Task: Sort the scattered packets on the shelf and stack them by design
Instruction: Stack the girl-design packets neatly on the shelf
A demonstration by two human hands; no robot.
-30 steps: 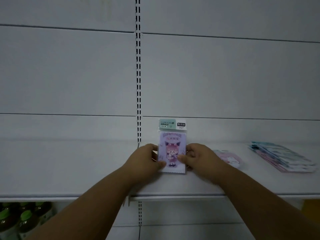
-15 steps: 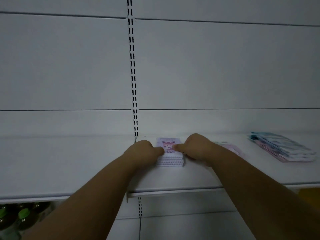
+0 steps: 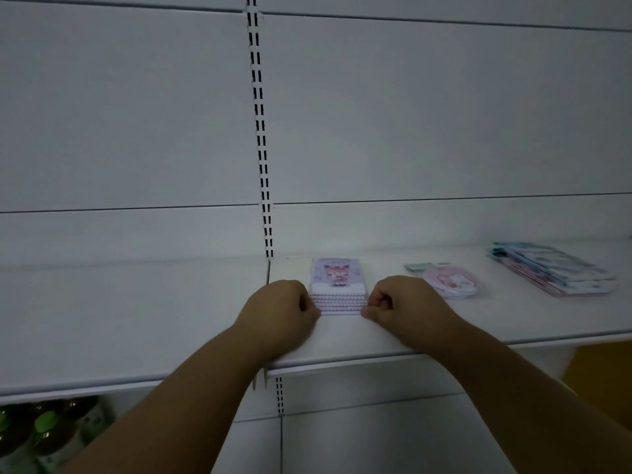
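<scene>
A stack of purple packets (image 3: 337, 285) with a cartoon girl on top lies flat on the white shelf (image 3: 136, 319), just right of the slotted upright. My left hand (image 3: 278, 311) has its fingers curled against the stack's front left corner. My right hand (image 3: 402, 307) is curled the same way at the front right corner, its thumb touching the lowest packets. A pink round packet (image 3: 451, 282) lies alone to the right. Farther right sits a fanned pile of blue and pink packets (image 3: 554, 271).
The shelf's back panel rises straight behind the packets, and a slotted upright (image 3: 261, 148) splits it. Green-capped bottles (image 3: 44, 429) stand on the lower shelf at bottom left. The left half of the shelf is bare white surface.
The purple stack stood upright between both hands a second ago. It now lies flat, and both hands have slid back from its top to its front corners.
</scene>
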